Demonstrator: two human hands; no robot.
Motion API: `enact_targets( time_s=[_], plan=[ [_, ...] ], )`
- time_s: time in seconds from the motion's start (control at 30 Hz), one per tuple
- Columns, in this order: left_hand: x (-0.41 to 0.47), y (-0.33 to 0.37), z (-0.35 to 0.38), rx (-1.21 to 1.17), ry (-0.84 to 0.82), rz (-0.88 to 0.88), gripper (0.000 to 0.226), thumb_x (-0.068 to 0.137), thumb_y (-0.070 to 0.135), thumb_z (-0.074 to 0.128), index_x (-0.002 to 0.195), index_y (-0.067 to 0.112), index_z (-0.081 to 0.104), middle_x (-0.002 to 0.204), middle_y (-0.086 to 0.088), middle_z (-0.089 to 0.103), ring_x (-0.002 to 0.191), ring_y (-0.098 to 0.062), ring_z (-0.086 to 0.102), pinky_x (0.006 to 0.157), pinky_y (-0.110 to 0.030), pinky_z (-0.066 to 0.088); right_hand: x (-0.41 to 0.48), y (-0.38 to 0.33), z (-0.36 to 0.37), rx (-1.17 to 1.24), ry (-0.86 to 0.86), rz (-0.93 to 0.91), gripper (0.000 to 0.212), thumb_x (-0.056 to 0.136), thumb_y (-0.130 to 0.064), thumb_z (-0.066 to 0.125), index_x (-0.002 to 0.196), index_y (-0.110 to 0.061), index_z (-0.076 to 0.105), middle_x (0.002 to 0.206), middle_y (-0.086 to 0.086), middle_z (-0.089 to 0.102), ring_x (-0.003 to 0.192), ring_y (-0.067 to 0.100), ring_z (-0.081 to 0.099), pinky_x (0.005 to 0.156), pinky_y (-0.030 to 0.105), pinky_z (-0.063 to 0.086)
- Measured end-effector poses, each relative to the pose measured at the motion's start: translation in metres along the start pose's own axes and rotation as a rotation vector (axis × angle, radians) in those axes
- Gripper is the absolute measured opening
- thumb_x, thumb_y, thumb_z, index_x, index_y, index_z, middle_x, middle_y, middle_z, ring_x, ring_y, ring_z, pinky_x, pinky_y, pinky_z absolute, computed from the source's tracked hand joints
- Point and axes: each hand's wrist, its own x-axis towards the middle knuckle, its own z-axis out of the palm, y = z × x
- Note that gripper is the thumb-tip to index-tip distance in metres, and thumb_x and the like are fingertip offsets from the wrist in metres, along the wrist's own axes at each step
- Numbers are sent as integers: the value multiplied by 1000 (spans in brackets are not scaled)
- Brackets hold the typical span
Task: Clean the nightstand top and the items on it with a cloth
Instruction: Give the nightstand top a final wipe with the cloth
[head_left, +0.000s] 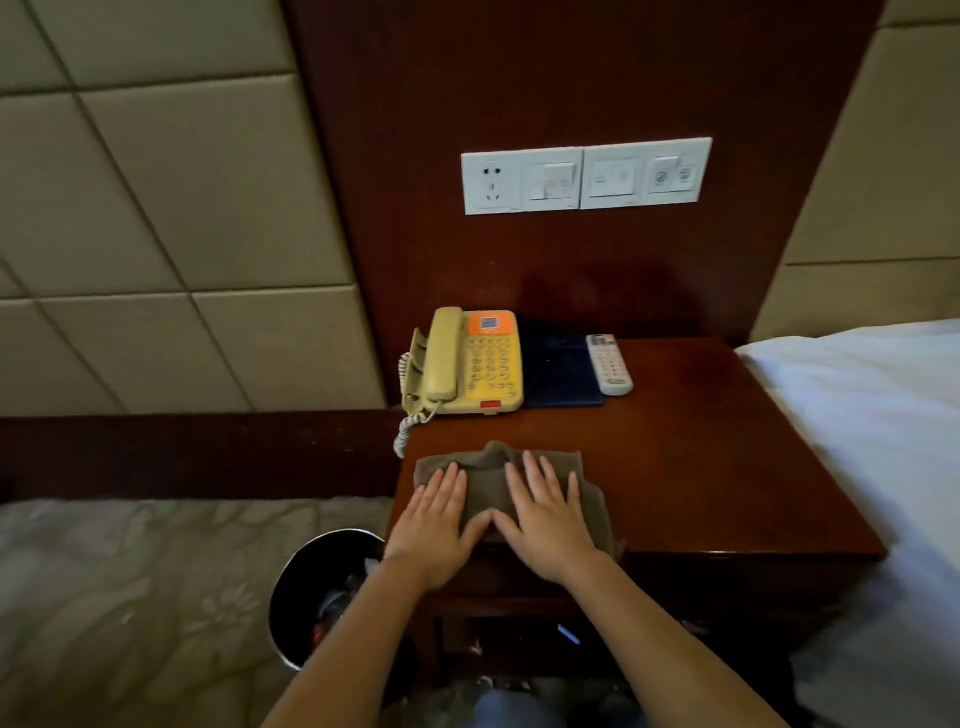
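Head view shows the left hand (434, 525) and right hand (545, 519) pressing flat, fingers straight, on the cloth (488, 486) at the front of the nightstand (701, 441); wiping seems barely begun, with phone (467, 364), folder (561, 371) and remote (609, 364) apparently not yet wiped

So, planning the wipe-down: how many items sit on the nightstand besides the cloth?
3: a telephone at back left, a dark blue pad beside it, a remote at the pad's right edge.

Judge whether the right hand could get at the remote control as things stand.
Probably yes: only bare nightstand top lies between the right hand, flat on the cloth, and the remote control.
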Motion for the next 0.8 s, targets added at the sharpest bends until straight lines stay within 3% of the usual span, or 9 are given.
enact_targets(
  time_s=[0.07, 0.2, 0.37, 0.47, 0.7, 0.77, 0.8],
  plan=[
    [6, -12, -9, -39, -32, -99, 68, 99, 52, 15, 152, 11, 2, 161, -4, -4, 147, -16, -5, 118, -32, -2, 3, -11, 6, -54, -12, -117, 62, 98, -55, 17, 153, -30, 3, 161, -1, -10, 147, 18, -15, 113, 50, -16],
    [28, 24, -10, -72, 12, -224, 69, 100, 50, 13, 151, 4, 9, 159, -16, 2, 148, -27, 0, 119, -39, 3, 6, -6, 2, -78, -81, -118, 60, 98, -54, 18, 152, -34, 0, 161, -5, -11, 147, 17, -15, 112, 49, -18],
    [54, 88, 10, -122, 2, -95, 62, 100, 46, 7, 151, 12, -1, 160, -8, -7, 147, -22, -10, 119, -39, -5, -6, 55, -11, -88, -93, 41, 60, 98, -54, 20, 151, -37, -3, 160, -5, -14, 146, 17, -15, 113, 49, -15],
    [63, 99, 15, -149, 45, -107, 60, 101, 44, 7, 152, 12, 1, 160, -7, -5, 147, -19, -9, 118, -36, -6, -6, 62, -12, -69, -107, 120, 59, 98, -52, 17, 151, -36, -3, 160, -4, -15, 146, 18, -17, 113, 51, -16],
    [42, 9, 6, -170, 123, -289, 59, 102, 43, 9, 152, 12, 2, 161, -4, -3, 147, -17, -6, 118, -34, -4, 28, -29, 3, 20, -167, -38, 58, 99, -49, 16, 152, -33, -2, 160, -4, -14, 146, 19, -17, 110, 53, -19],
    [35, -22, 5, -242, 98, -346, 57, 102, 41, 13, 152, 14, 9, 160, -5, 3, 148, -20, 2, 119, -38, 4, 38, -58, 7, 4, -192, -101, 58, 99, -46, 18, 152, -32, -1, 160, -2, -13, 146, 20, -17, 111, 54, -18],
    [32, -35, 4, -335, 68, -382, 55, 103, 40, 15, 151, 13, 17, 159, -9, 15, 146, -23, 13, 118, -40, 12, 41, -70, 9, -8, -206, -134, 58, 100, -44, 19, 152, -31, -1, 160, -2, -13, 146, 20, -17, 111, 54, -17]
  ],
)
